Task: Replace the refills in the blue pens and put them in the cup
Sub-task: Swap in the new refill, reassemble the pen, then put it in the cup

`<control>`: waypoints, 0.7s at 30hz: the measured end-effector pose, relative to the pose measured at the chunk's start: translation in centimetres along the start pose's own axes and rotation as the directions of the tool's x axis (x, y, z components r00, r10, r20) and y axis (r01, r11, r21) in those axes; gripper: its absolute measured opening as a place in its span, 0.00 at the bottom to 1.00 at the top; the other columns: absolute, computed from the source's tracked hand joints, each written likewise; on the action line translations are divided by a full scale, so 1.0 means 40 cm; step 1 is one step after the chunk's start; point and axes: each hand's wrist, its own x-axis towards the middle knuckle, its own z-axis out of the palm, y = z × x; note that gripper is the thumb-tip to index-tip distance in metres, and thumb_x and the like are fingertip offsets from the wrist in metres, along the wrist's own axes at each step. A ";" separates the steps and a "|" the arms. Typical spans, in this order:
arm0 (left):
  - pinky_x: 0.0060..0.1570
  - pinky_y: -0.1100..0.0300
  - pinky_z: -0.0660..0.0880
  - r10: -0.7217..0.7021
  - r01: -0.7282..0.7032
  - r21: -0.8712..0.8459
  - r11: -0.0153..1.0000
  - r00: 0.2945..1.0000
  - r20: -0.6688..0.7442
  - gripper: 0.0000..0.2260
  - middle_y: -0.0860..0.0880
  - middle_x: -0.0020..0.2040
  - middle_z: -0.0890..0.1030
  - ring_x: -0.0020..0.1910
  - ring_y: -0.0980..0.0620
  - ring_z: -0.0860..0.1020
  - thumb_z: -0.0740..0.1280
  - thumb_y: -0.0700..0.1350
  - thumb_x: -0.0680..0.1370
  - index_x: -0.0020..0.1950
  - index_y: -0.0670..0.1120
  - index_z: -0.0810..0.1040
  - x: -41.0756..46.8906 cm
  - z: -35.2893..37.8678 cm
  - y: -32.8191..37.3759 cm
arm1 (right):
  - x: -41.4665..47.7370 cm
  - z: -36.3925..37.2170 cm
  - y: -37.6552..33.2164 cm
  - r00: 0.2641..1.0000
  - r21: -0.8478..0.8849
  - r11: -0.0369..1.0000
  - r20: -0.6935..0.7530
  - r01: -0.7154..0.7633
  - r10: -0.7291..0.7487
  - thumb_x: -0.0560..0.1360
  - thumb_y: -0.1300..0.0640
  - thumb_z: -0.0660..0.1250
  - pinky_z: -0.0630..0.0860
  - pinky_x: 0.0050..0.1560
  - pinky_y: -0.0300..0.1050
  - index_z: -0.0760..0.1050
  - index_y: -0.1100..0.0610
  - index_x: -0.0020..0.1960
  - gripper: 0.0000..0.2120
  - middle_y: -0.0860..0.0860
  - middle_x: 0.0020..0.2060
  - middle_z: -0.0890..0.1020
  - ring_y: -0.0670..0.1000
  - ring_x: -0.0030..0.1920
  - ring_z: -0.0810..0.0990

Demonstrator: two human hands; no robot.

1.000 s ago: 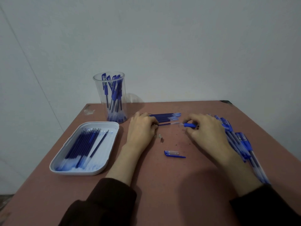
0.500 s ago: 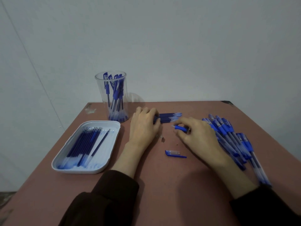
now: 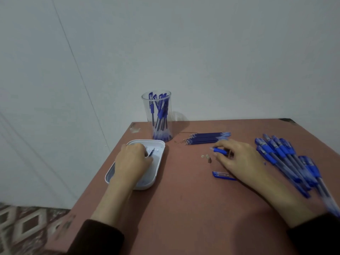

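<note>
The left hand [image 3: 131, 161] has moved to the white tray [image 3: 160, 144], fingers curled over a refill [image 3: 152, 152], grip unclear; the right hand [image 3: 237, 159] pinches a pen barrel [image 3: 219, 150]; the cup [image 3: 147, 113] stands behind the tray

Plain room corner, a makeshift work spot; home or office cannot be told.
A worn reddish-brown tabletop [image 3: 184, 208] stands against a bare pale wall [image 3: 220, 52], diamond-patterned tiles cover the floor [image 3: 22, 227] beside it, and 1 clear cup [image 3: 146, 107] and a heap of blue pens [image 3: 283, 155] sit on top.
</note>
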 end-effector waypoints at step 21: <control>0.37 0.58 0.82 -0.131 0.162 -0.923 -0.349 0.967 0.219 0.05 0.39 0.40 0.80 0.33 0.49 0.83 0.54 0.39 0.83 0.48 0.44 0.64 0.018 0.030 0.260 | 0.004 -0.007 0.007 0.997 0.117 0.993 -0.080 -0.006 0.016 0.74 0.58 0.67 0.70 0.39 0.35 0.80 0.50 0.49 0.07 0.41 0.40 0.79 0.38 0.38 0.75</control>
